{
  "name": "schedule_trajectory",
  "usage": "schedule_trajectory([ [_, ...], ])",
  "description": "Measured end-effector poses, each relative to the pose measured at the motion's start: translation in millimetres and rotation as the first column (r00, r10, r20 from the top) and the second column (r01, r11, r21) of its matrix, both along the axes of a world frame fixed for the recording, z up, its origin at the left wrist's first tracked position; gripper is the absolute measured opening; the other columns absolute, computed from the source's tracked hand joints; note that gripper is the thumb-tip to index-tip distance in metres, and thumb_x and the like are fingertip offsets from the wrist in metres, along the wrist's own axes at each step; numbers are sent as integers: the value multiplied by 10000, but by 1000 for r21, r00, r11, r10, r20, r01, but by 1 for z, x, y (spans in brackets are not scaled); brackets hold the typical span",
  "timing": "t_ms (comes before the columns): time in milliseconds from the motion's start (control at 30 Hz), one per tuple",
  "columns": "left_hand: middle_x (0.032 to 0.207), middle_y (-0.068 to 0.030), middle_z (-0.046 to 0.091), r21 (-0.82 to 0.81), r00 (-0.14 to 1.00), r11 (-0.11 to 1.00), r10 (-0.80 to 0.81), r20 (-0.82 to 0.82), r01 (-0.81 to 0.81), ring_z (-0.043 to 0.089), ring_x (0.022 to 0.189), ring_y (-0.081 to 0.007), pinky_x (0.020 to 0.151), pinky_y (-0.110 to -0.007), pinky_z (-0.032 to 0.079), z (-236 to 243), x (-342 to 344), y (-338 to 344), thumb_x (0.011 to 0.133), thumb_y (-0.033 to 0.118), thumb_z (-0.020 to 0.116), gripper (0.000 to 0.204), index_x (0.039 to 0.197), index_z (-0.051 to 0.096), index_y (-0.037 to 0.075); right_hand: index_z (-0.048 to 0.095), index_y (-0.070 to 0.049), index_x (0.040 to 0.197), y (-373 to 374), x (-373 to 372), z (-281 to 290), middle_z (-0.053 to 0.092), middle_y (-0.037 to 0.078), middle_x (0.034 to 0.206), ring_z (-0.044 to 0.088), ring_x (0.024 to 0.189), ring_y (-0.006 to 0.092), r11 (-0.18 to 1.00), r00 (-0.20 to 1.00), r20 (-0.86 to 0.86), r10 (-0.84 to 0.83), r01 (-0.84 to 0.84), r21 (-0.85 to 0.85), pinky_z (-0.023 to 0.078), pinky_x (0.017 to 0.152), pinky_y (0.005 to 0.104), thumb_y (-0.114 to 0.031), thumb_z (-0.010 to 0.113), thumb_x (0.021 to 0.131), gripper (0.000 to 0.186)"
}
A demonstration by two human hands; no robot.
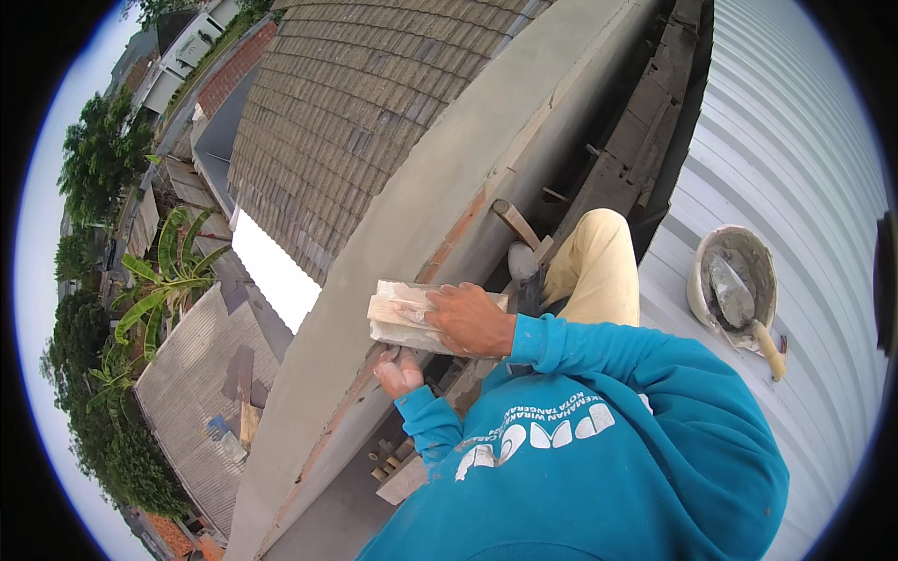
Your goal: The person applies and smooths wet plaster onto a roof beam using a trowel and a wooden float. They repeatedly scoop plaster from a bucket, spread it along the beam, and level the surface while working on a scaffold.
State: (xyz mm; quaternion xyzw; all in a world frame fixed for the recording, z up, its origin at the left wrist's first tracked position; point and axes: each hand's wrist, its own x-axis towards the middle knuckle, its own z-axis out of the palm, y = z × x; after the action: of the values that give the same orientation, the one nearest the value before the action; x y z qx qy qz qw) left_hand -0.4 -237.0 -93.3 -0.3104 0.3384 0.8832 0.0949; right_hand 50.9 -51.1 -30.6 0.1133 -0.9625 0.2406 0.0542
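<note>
My right hand [470, 321] grips a wooden plastering float [398, 311], whitish with dried mortar, its handle block on top. The float lies over the edge of a grey plastered wall [393, 229] that runs diagonally across the view. Just below the float, my left hand [400, 374] is at the wall's edge, its fingers slightly apart and partly hidden. Pale mortar smears mark its skin. A strip of bare reddish brick [462, 224] shows along the wall's edge above the float.
On the corrugated metal roof [748, 168] to the right stands a mortar bucket [694, 290] with a trowel [731, 292] in it. A dark gap with timber pieces [645, 140] lies beside the wall. Beyond the wall are a tiled roof [346, 103] and a drop to lower roofs.
</note>
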Motion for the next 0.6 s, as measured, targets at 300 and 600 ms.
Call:
schedule_trajectory([
  [300,1501,-316,204,40,985,986,-158,-75,161,181,1427,-453,1163,-562,281,-8,5,-10,775,-57,431,704,1417,164,-169,491,-67,1394,52,38,44,604,194,1183,593,1068,366,647,880,162,-447,443,-621,477,903,403,-300,677,845,625],
  [600,1488,-296,296,-313,707,685,-704,-56,658,320,1385,-420,1135,-510,348,3,40,30,967,136,372,558,1440,224,-120,476,-34,1400,88,106,-50,610,113,1259,579,1126,188,-90,785,473,-401,480,-873,442,949,321,-351,531,970,537],
])
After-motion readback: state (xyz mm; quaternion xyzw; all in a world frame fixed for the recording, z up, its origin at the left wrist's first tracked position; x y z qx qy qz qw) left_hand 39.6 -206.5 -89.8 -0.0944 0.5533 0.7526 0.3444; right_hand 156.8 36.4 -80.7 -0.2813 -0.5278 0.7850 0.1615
